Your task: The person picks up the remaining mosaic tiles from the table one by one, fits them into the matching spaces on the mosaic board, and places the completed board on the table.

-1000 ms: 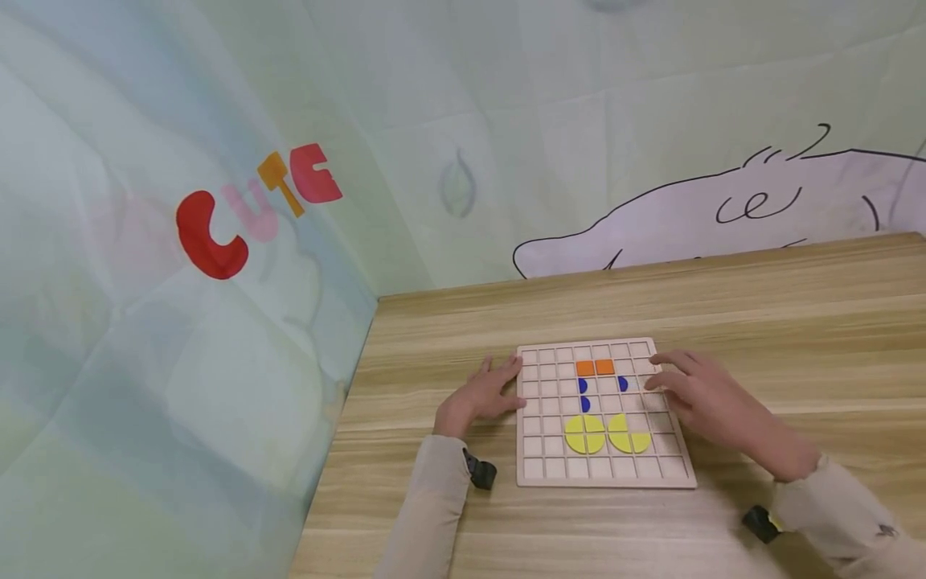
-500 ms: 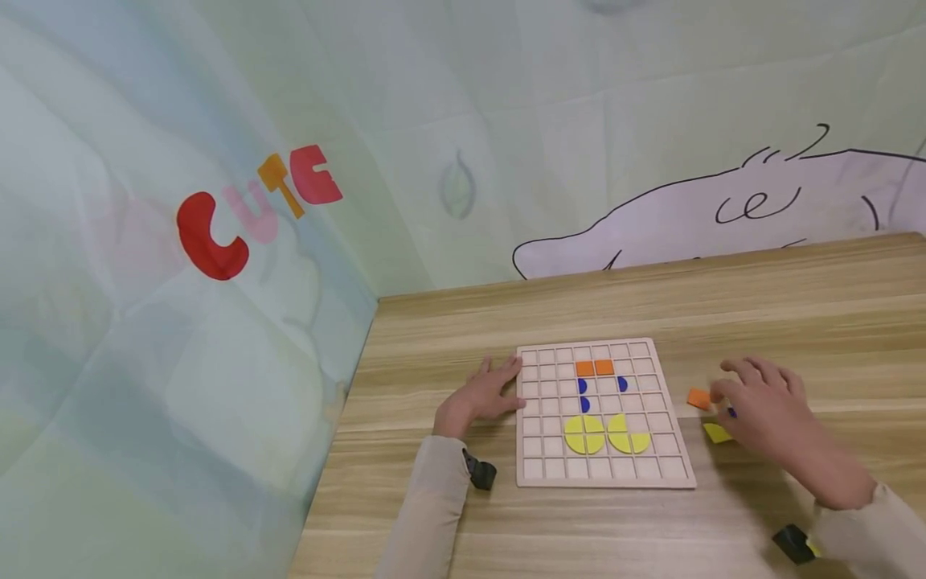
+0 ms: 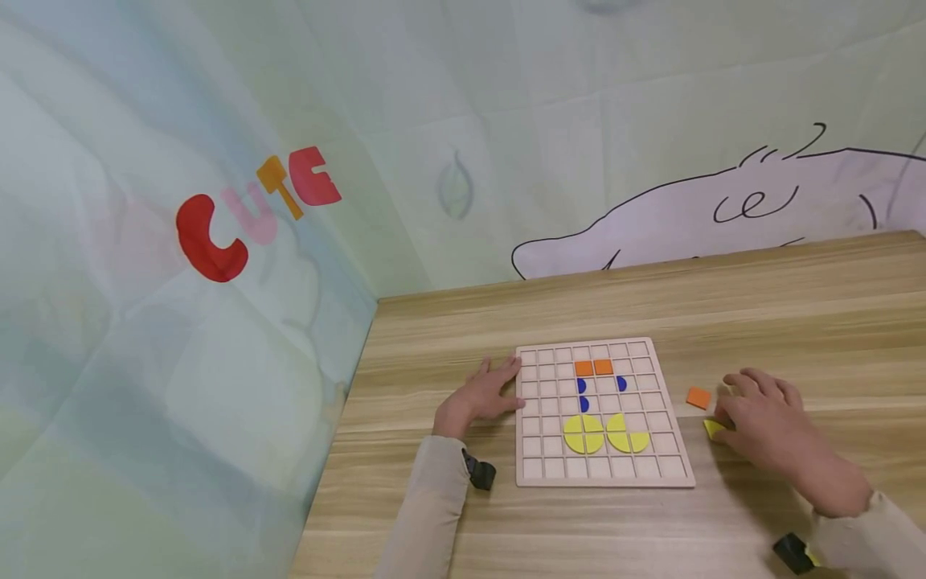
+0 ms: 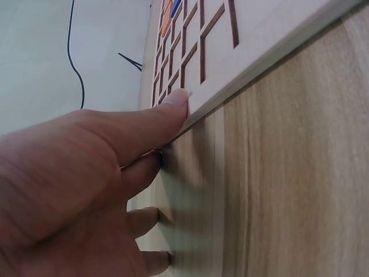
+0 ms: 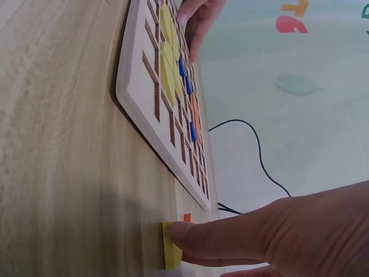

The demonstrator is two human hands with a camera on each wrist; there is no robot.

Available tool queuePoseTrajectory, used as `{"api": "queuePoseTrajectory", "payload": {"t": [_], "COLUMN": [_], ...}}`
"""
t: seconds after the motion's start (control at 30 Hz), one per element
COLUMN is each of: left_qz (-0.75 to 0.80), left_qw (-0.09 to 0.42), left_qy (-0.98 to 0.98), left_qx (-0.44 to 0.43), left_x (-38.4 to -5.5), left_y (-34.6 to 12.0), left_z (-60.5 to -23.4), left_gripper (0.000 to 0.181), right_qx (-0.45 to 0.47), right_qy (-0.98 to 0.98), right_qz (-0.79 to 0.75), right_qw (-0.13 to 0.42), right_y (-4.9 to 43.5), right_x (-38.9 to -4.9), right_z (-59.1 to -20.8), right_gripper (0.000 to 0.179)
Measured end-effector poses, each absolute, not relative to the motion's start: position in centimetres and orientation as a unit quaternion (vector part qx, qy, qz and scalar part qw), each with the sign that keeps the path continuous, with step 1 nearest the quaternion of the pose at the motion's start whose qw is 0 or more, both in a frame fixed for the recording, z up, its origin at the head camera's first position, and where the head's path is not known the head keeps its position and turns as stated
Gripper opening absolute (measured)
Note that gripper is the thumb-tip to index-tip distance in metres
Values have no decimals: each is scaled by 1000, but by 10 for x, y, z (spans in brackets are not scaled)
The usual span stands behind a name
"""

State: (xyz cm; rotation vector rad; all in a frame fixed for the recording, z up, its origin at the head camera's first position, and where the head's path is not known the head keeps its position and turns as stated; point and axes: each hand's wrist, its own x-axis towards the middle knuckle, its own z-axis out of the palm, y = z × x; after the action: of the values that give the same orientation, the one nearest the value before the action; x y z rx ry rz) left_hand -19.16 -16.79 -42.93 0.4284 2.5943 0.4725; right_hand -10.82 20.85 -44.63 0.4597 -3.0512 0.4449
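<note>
A square wooden grid board (image 3: 608, 474) lies on the table with orange squares (image 3: 603, 367), blue half-circles (image 3: 583, 404) and yellow quarter-circles (image 3: 574, 442) set in its cells. My left hand (image 3: 477, 398) rests at its left edge, the thumb (image 4: 176, 104) touching the rim and the fingers spread loosely. Right of the board, my right hand (image 3: 763, 418) pinches a loose yellow quarter-circle piece (image 5: 170, 251) at the table surface, its thumb tip covering part of it. A loose orange square (image 3: 698, 398) lies just left of that hand. Whatever lies under the right palm is hidden.
The wood-grain table (image 3: 434, 322) meets printed fabric walls at the back and left. Red, pink and orange letters mark the left wall (image 3: 145, 362). Each wrist carries a black camera mount (image 3: 480, 472).
My right hand has moved right, off the board to the loose pieces, and now has its thumb and fingers on the yellow quarter-circle. The left hand and the board have stayed put.
</note>
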Motion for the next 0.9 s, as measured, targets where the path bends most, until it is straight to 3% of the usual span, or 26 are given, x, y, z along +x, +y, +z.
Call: {"api": "queuePoseTrajectory", "payload": {"t": [0.9], "left_qz": [175], "left_qw": [232], "left_qy": [946], "left_qx": [146], "left_x": [-192], "left_y": [-169], "left_z": [-431], "left_gripper": [72], "right_qx": [147], "right_qy": [-977], "right_qz": [152], "right_qw": [39], "right_y": [207], "right_x": [-107], "right_z": [-450], "right_gripper": [36]}}
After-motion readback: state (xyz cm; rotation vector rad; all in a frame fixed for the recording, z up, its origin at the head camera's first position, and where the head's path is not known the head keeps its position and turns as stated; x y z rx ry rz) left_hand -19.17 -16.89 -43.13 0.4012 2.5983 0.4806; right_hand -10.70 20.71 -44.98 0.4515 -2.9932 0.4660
